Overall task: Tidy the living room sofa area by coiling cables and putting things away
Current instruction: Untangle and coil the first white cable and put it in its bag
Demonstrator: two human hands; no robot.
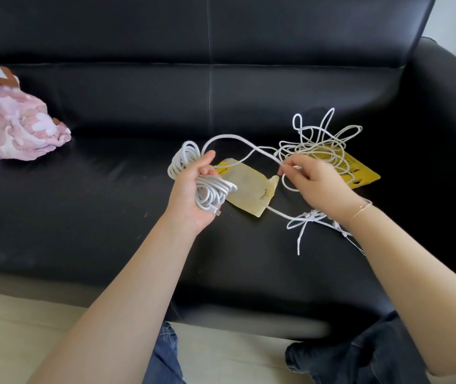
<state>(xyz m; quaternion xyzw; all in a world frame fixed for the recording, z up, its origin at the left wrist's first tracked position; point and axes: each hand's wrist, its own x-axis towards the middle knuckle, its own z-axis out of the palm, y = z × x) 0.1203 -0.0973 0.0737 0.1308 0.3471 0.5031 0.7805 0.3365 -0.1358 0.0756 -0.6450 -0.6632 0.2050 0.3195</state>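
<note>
Knees aside, both hands work over the sofa [110,189]: my left hand [193,187] grips the coil [193,173], my right hand [315,181] pinches the loose cable [237,139] near the tangle [321,142] lying on the yellow pouches [251,189]. I'd feed slack gently, matching each loop's size. Open seat lies to the left; the armrest [442,120] crowds the right.

2 pouches [251,187], approx. 3 cables [318,145]

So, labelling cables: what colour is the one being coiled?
White cable, clearest in the head view.
</note>
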